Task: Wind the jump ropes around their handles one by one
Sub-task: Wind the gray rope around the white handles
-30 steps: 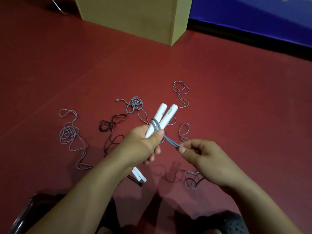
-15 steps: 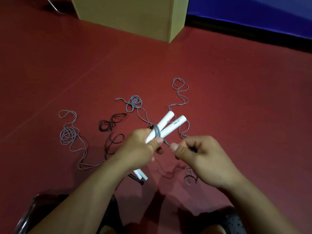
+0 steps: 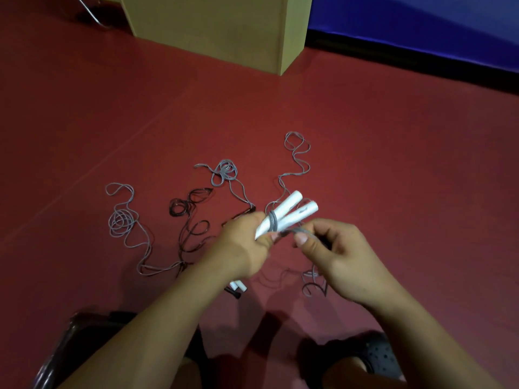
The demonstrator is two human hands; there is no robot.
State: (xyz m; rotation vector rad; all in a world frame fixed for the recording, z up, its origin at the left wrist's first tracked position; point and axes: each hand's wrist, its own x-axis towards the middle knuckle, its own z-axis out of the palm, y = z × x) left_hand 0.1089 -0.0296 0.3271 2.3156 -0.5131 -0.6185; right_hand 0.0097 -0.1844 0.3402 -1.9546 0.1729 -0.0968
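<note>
Above the dark shoes [image 3: 368, 357], the left hand [image 3: 241, 245] grips two white handles [image 3: 289, 213] with grey rope [image 3: 273, 222] wound around them, the right hand [image 3: 342, 262] pinches this rope just beside, and behind, loose ropes [image 3: 123, 220] lie on the red floor [image 3: 393, 164].

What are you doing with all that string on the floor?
Those are jump ropes. The person's left hand holds a pair of white handles together, and the right hand pinches the grey rope close to them. A few turns of it already sit around the handles. Most of that rope lies loose on the red floor, and other ropes, grey and black, wait there, tangled.
</note>
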